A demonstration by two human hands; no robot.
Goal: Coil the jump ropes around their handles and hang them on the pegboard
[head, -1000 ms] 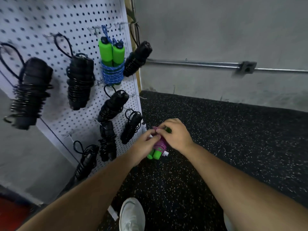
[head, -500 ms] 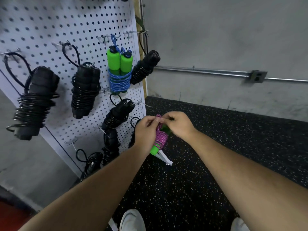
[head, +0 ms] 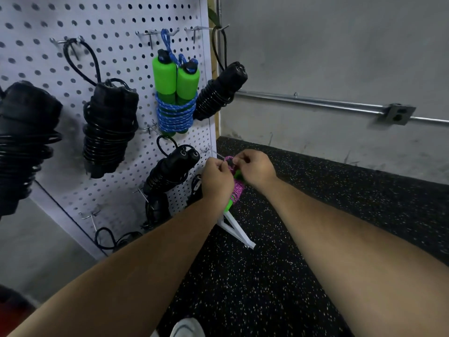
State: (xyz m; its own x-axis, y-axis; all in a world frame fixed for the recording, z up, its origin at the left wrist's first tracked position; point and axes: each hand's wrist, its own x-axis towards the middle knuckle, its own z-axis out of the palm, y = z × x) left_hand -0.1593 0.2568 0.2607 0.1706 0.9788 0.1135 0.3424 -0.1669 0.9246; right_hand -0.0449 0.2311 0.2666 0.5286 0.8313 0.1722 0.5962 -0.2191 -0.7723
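Centre of frame: your left hand (head: 217, 177) and right hand (head: 255, 170) meet at the top of the pink jump rope (head: 237, 190). Each hand has its fingers curled and pinches the small pink loop (head: 228, 159) that rises from the bundle. The rope is already wound around its green handles (head: 228, 205) and hangs tilted below your hands, in the air above the speckled floor (head: 303, 239), just beside the right edge of the pegboard (head: 109, 25). A bare metal hook (head: 209, 151) juts from the board immediately up and left of the loop; whether the loop touches it cannot be told. Upper centre: the blue rope (head: 175, 115), coiled on green handles, hangs by its own loop, flanked by several black ropes (head: 107, 127) on other pegs. Lower centre: the board's white foot (head: 237, 229) rests on the floor. The step in hand appears to be the hanging, coiling being finished for this rope. The next move calls for you to hold the loop open between both pinches, carry it over the hook's tip and slide it to the back. Ease your grip only once the peg bears the weight, since a slack loop could slip off the hook or loosen the coils.
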